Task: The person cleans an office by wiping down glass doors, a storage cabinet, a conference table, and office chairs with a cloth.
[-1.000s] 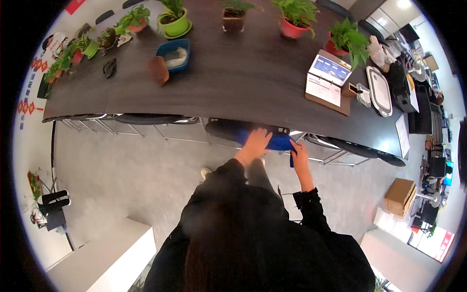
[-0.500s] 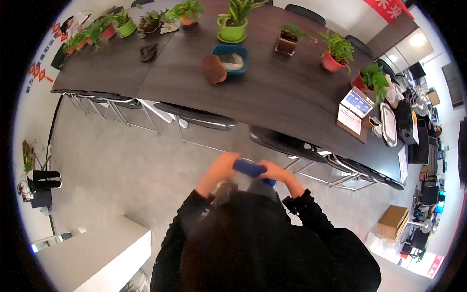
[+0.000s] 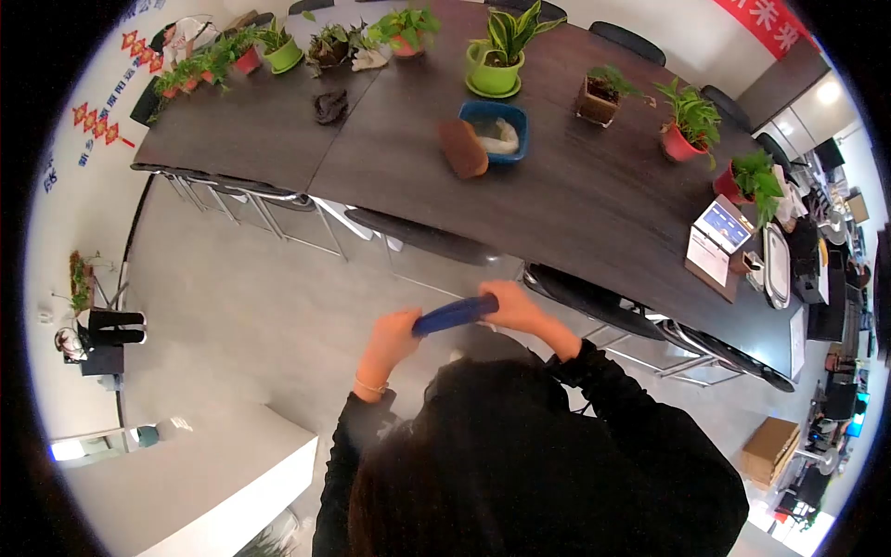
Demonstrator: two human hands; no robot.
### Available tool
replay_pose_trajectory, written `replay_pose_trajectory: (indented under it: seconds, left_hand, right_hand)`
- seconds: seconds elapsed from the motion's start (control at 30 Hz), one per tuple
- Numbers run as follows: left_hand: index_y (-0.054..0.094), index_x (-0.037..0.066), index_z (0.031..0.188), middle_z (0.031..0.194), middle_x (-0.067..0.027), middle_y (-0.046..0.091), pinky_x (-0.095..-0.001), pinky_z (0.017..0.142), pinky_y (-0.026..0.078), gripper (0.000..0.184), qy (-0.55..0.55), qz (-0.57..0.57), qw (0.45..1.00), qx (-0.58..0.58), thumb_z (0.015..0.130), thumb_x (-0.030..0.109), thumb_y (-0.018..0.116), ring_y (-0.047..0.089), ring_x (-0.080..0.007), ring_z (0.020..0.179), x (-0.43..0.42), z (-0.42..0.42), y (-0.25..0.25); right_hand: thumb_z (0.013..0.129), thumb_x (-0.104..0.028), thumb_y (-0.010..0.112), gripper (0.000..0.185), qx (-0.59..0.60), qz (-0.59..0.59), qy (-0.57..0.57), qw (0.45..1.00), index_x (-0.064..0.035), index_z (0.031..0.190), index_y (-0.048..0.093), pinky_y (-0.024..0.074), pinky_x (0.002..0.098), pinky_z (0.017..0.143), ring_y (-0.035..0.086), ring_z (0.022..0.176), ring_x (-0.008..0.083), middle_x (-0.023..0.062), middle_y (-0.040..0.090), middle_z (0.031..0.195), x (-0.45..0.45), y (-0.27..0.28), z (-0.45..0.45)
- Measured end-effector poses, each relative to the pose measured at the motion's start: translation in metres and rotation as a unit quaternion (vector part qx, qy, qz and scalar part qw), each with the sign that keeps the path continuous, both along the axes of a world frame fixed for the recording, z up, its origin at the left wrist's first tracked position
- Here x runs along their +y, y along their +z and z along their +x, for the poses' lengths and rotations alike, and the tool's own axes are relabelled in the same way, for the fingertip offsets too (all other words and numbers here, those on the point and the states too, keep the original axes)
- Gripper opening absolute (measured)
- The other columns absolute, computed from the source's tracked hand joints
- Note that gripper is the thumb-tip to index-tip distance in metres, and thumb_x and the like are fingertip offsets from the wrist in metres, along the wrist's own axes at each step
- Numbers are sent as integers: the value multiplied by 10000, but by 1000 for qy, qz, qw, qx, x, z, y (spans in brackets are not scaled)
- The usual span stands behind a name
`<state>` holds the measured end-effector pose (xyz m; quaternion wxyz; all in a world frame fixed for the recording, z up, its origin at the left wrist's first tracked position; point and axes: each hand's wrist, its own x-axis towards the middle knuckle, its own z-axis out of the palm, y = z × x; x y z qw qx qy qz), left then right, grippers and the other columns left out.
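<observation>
Left hand [image 3: 393, 342] and right hand [image 3: 512, 308] grip a blue cloth's [image 3: 453, 317] ends near the counter [image 3: 557, 195]. Keep tension even.

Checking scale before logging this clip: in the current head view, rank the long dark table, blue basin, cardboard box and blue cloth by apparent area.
1. Long dark table
2. Blue basin and cardboard box: too alike to rank
3. Blue cloth: wide but narrow
</observation>
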<state>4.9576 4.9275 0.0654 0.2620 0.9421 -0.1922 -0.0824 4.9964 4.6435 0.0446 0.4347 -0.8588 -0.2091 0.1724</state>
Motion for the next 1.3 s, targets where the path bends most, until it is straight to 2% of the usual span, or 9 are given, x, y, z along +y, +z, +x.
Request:
replay_pose_trajectory:
  seconds: [0.17,0.3,0.5,0.67,0.73,0.77,1.03,1.23,1.3]
  left_hand:
    - [605,70,831,828,-150,608,-463,654,483,120,11,64,996,63,750,114,681,618,-370,772,13,31,23]
    - [577,42,861,846,-135,594,-437,621,479,159,5,-59,994,87,768,77,701,613,-360,697,22,66,21]
    - [514,58,880,896,-112,571,-415,641,487,213,-24,-36,998,-38,742,-12,661,608,-353,796,44,156,11]
    - [523,64,846,988,-59,583,-399,677,503,233,-94,-22,981,-166,664,-51,614,585,-296,910,63,238,29]
    - [524,69,845,996,-54,584,-398,674,507,228,-121,-14,977,-177,670,-50,610,586,-290,904,73,259,54]
    - [524,74,843,1004,-48,585,-398,670,512,224,-139,-1,973,-184,676,-48,606,586,-285,898,78,268,58]
    - [629,105,1067,1026,-84,572,-400,742,518,334,-255,3,963,-86,777,-40,549,585,-308,935,142,283,-33]
    - [627,135,1200,1190,-114,589,-452,948,440,336,-263,18,959,-103,865,142,612,565,-313,1101,161,273,-31]
    - [601,153,1245,1240,-123,574,-468,976,415,370,-258,-1,962,-85,881,216,624,546,-313,1142,147,277,-39]
  right_hand:
    - [714,-210,741,255,-47,-48,1,998,-80,901,626,460,422,773,584,908,340,116,608,815,-5,0,30]
    - [720,-177,738,270,-74,24,-2,997,-54,923,609,465,399,765,586,911,323,130,595,841,-12,-6,35]
    - [736,-174,733,324,43,28,-84,995,-51,987,570,465,436,779,595,873,360,132,583,953,-13,0,75]
    - [728,-42,684,244,-41,-4,-209,977,-43,925,541,473,426,798,584,886,354,136,574,1041,17,33,119]
    - [698,13,648,239,-303,-62,-224,924,-46,897,531,481,411,782,574,927,341,126,564,1040,30,38,136]
    - [698,13,648,239,-303,-68,-230,922,-46,897,531,481,411,782,574,927,341,126,564,1040,36,39,142]
    - [701,55,564,268,-176,-172,-220,944,-75,934,582,495,401,745,581,962,320,109,562,969,94,-25,114]
    - [741,-192,718,371,-82,-180,-195,961,-88,1088,640,448,464,839,577,999,317,98,593,963,126,-33,80]
    - [779,-278,728,442,-154,-156,-262,940,-84,1164,631,452,457,895,571,1065,339,138,616,1081,134,-31,92]
